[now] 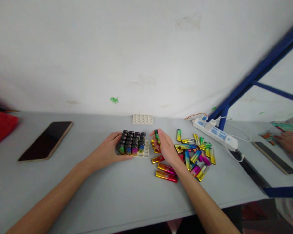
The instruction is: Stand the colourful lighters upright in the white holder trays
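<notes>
Rows of lighters with black tops and shiny coloured bodies stand upright in a white tray with round holes. Bare holes show along the tray's right side. My left hand wraps round the left side of the lighter block, fingers behind and thumb in front. Just right of the tray, my right hand pinches a green-and-yellow lighter, held roughly upright. Under and beyond that hand lies a loose pile of metallic lighters in yellow, red, blue, green and purple, partly hidden by my wrist.
Another white holed tray lies by the wall. A large dark tablet or phone is at left, near a red item. At right are a white power strip, a blue metal frame and another person's hand.
</notes>
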The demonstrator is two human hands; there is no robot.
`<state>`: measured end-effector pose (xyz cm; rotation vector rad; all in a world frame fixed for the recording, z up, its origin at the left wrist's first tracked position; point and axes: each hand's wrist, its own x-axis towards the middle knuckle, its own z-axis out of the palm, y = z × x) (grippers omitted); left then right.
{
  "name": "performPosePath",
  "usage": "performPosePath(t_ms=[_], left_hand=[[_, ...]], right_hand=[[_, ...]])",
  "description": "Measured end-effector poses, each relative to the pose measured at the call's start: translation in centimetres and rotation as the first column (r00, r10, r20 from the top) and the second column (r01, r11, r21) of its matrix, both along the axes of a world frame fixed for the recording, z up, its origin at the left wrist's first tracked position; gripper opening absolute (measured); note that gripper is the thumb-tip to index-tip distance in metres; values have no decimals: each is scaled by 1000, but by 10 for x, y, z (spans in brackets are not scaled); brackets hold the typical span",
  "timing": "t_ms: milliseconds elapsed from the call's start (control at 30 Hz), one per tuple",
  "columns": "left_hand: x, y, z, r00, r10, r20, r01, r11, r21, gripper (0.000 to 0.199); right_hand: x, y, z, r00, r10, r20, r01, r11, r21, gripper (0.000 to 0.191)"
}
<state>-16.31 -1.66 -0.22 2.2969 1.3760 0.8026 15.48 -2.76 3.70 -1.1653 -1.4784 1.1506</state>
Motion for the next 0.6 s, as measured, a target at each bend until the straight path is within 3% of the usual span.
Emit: performPosePath(t_ms=[100,233,400,600], left_hand=[[0,0,-1,1000,-19,9,19,1000,-10,84],[0,-1,-2,1000,-22,20,22,1000,-14,87],[0,-3,-2,999,-15,28,15,1000,0,88],[1,-2,-3,998,-14,54,16,999,-46,92]], right_hand=[[5,-6,5,984,-23,175,-15,977,214,61],[12,-12,13,939,-88,334,-81,884,460,41],[16,-17,13,899,11,438,-219,877,427,38],[14,-18,14,831,174,528,-369,883,290,39]])
